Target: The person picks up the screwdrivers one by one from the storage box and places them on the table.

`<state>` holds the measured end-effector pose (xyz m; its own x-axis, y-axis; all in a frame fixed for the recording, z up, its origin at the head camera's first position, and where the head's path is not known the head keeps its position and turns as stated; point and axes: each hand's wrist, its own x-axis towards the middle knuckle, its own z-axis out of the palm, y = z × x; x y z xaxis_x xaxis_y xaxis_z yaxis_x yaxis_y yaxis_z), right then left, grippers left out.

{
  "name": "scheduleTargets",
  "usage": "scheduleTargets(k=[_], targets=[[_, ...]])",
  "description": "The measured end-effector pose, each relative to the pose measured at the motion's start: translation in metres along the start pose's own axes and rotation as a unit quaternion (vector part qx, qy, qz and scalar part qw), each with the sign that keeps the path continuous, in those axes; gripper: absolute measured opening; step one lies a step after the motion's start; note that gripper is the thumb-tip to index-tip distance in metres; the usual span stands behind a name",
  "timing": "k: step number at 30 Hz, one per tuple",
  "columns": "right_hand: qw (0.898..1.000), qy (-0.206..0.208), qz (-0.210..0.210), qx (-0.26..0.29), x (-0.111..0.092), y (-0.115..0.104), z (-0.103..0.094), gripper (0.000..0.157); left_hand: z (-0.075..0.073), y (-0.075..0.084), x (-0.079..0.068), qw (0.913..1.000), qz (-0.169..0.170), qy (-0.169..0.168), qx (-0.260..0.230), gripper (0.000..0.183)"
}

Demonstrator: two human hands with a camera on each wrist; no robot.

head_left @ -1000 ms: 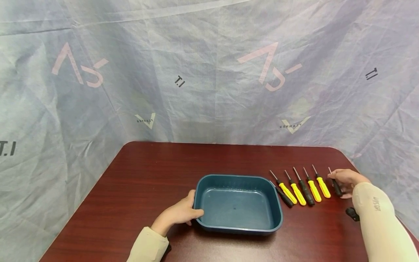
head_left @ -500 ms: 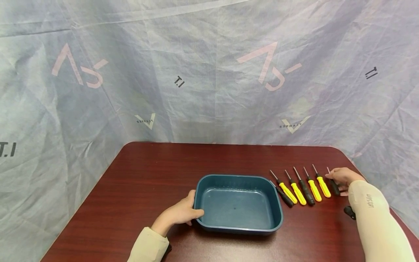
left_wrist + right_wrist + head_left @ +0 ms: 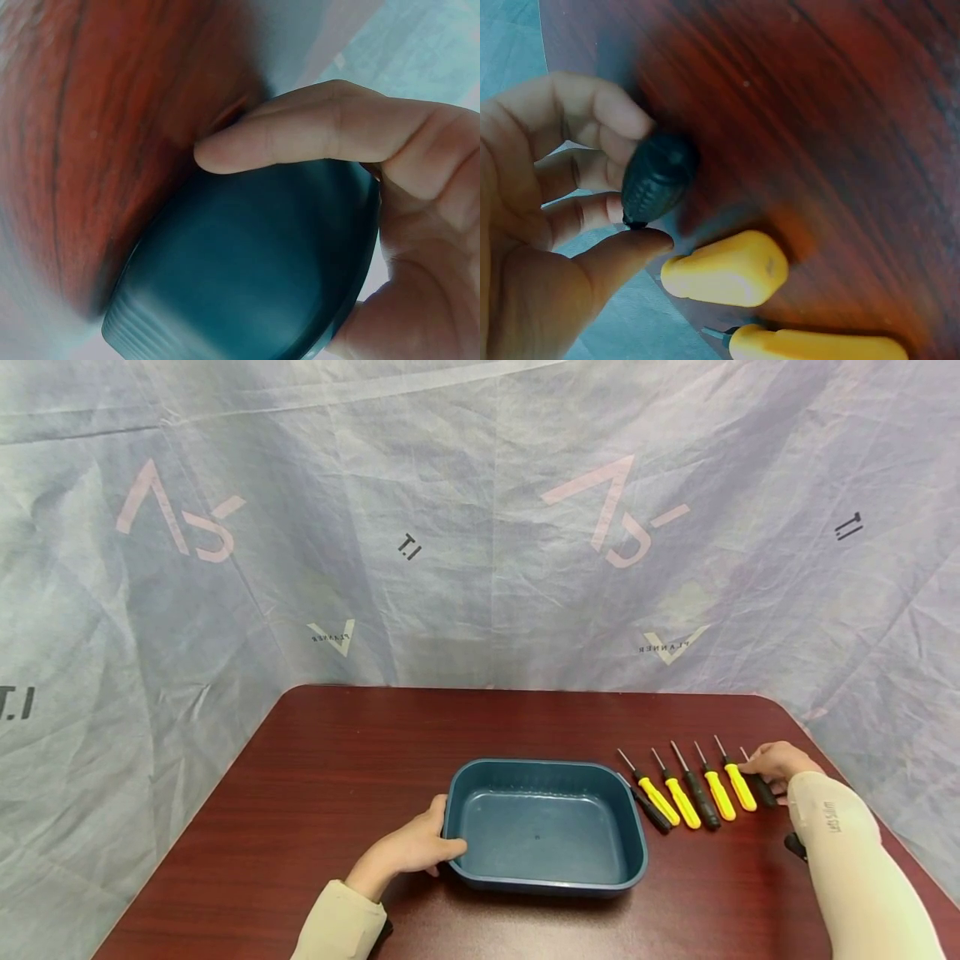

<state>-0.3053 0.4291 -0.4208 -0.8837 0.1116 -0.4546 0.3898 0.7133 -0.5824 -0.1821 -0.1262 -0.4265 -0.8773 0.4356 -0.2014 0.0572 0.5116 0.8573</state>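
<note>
In the head view my left hand holds the left side of a dark blue plastic tub, thumb over the rim and fingers along the outer wall. The left wrist view shows a finger lying along the outside of the tub. At the far right, my right hand holds a black-handled screwdriver beside a row of others. Seen from the right wrist, thumb and fingertips close around its black handle. The nearest neighbour is a yellow-handled screwdriver, just left of it.
Several more screwdrivers, including a yellow-handled one and a thicker black-handled one, lie between tub and right hand. Another black-handled screwdriver lies close against the tub's right side. A grey printed cloth hangs behind the dark red table.
My right hand and the black-handled screwdriver have shifted a little left, nearer the yellow-handled one, and the screwdriver tilts more. My left hand and the tub stay in place.
</note>
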Motion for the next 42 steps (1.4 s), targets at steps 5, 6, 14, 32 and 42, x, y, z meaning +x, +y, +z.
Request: scheduleTargets(k=[5,6,14,32,42], targets=[[0.999,0.016,-0.004,-0.030,0.004,0.000,0.000,0.030,0.000,0.001,-0.001,1.0000,0.003,0.001,-0.002,0.069],[0.999,0.019,-0.001,-0.035,0.005,0.000,0.000,0.032,0.000,0.002,-0.001,1.0000,0.003,0.001,-0.003,0.069],[0.997,0.030,0.026,-0.072,0.008,-0.003,0.001,0.043,0.001,0.004,0.000,1.0000,0.004,-0.001,-0.005,0.070],[0.999,0.010,0.024,-0.033,0.000,0.000,-0.001,0.060,0.003,0.003,0.002,1.0000,-0.002,0.007,0.004,0.069],[0.999,0.007,-0.003,-0.050,-0.013,-0.006,0.002,0.054,0.003,0.005,0.000,0.9998,-0.014,0.011,-0.005,0.080]])
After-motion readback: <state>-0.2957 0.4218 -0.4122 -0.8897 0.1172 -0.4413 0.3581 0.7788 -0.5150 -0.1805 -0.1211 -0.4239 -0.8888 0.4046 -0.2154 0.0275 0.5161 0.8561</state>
